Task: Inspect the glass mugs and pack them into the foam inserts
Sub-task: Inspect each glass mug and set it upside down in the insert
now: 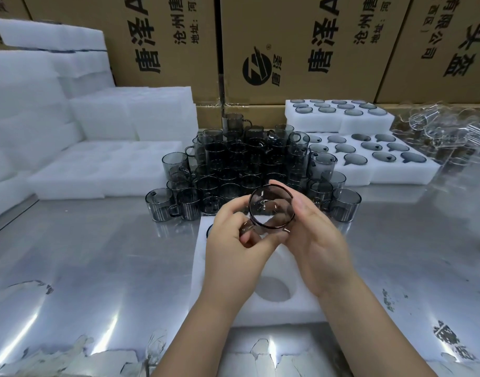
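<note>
Both my hands hold one smoky grey glass mug (271, 206) tilted with its mouth toward me, above a white foam insert (277, 308). My left hand (233, 240) pinches the mug's handle side from the lower left. My right hand (312, 235) cups its right wall, fingers curled round it. Round pockets show in the insert under my hands; one at its far left corner has a dark mug rim (209, 229) in it. A stacked pile of grey mugs (249, 164) stands just behind.
Two filled foam inserts (374, 170) sit at the back right, next to clear glassware in plastic wrap (437, 131). Stacks of blank foam (97, 164) fill the left. Cardboard boxes (287, 50) line the back. The table (97, 268) is shiny metal.
</note>
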